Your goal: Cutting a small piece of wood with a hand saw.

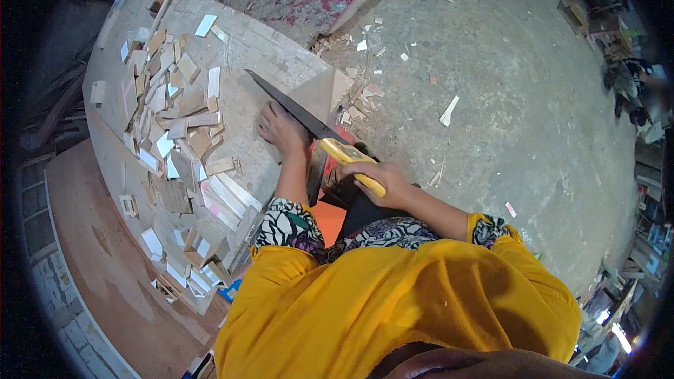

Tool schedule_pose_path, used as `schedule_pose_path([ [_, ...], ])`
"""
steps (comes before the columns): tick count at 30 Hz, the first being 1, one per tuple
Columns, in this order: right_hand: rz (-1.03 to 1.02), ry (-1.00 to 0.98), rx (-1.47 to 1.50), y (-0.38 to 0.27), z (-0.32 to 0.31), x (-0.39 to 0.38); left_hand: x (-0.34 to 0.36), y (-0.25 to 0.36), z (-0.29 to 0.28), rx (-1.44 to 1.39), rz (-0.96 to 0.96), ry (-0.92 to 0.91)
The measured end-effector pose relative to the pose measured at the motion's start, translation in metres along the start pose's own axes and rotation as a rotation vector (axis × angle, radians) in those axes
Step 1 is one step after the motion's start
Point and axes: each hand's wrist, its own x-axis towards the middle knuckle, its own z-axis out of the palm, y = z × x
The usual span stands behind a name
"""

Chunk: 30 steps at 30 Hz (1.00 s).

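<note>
My right hand (pixel 382 181) is closed around the yellow handle of a handsaw (pixel 284 100). The saw's dark blade slants up and left across the corner of a wooden worktop (pixel 263 49). Just left of the blade, my left hand (pixel 283 130) presses down on the worktop with its fingers curled. Whatever lies under those fingers is hidden by the hand. Beyond the blade, a pale flat corner (pixel 316 91) of wood shows; I cannot tell whether it is a separate board.
A heap of small wood offcuts (pixel 189 105), some white-faced, covers the worktop's left part. More scraps (pixel 361 102) lie on the concrete floor (pixel 491 98) by the worktop's corner. A brown board (pixel 105 231) stretches along the lower left. Clutter (pixel 632 91) lines the right side.
</note>
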Motion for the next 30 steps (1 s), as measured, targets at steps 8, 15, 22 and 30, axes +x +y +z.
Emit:
schedule_pose_path([
  [8, 0.044, -0.019, 0.031, -0.012, -0.001, 0.002, 0.014, -0.008, 0.004, 0.047, -0.092, 0.072],
  [15, 0.096, -0.073, -0.005, -0.011, -0.019, -0.021, 0.012, -0.009, 0.007, 0.077, -0.043, 0.018],
  [22, 0.136, -0.128, -0.066, -0.003, -0.009, 0.015, 0.014, -0.011, 0.009, 0.087, -0.065, 0.058],
  [30, 0.152, -0.137, -0.057, -0.030, -0.027, -0.025, 0.017, -0.014, 0.015, 0.161, -0.029, 0.075],
])
